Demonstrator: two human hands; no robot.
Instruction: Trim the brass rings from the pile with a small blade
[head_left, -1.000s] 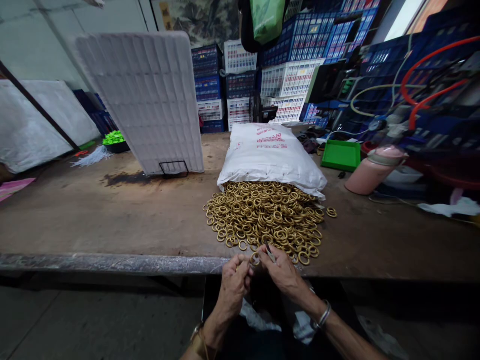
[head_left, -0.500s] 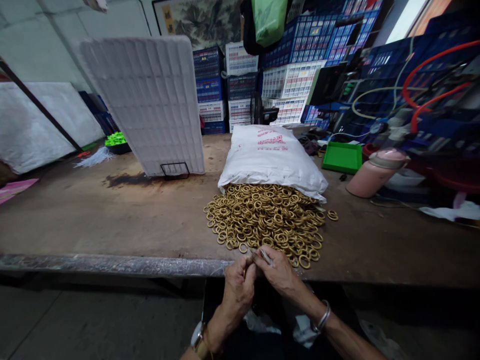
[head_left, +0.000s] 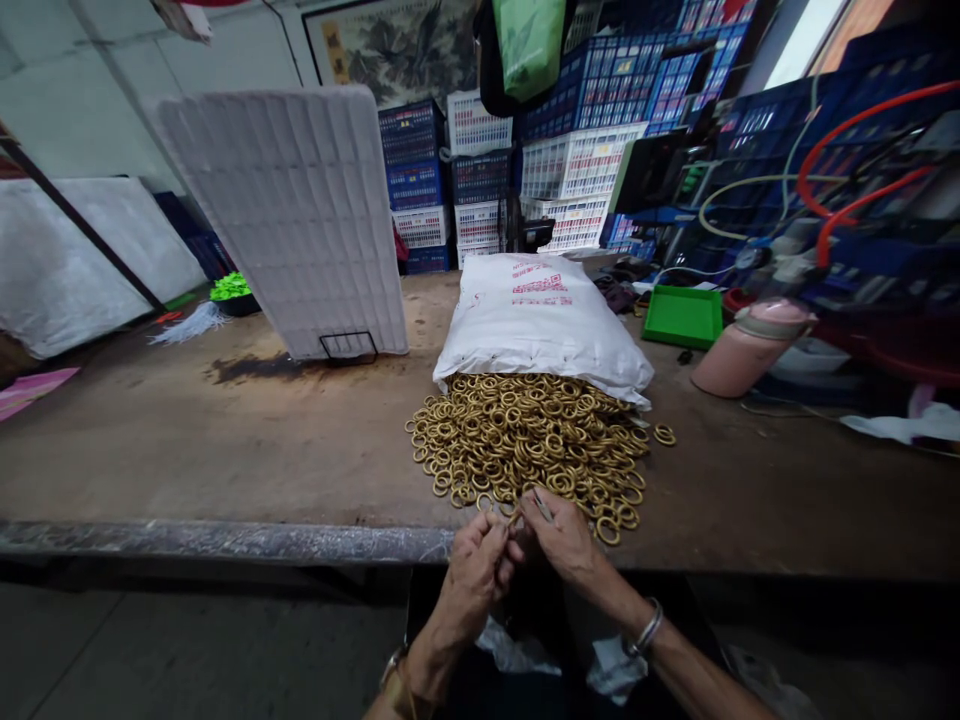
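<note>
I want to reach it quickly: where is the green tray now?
In the head view, the green tray lies on the far right part of the table, between the white sack and the pink bottle.

We read nothing for certain: the white sack (head_left: pixel 540 320) carries red printed lines and a square code, too small to make out, and labels on the stacked crates (head_left: pixel 577 160) are blurred.
</note>
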